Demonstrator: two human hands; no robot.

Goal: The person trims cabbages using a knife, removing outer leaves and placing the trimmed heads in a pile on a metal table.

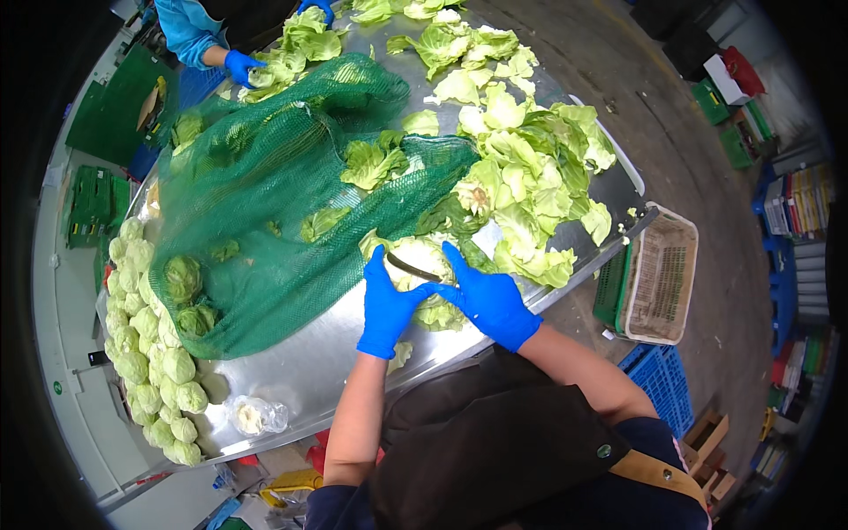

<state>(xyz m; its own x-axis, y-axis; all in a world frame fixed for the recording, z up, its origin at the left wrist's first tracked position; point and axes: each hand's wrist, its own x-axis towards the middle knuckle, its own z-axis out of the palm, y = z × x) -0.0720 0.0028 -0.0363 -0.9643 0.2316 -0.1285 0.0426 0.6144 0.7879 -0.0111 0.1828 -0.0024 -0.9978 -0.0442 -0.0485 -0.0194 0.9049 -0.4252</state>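
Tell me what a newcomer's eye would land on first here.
The big green netting sprawled across the middle of the metal table stands out first. Next come the blue-gloved left hand and right hand, on either side of a pale cabbage head near the table's close edge. Round cabbages pile up along the left end, and loose leaves heap up on the right.

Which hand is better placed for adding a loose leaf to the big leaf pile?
Probably the right hand: it is on the leaf pile's side of the cabbage, while the left hand is at the opposite side, farther away.
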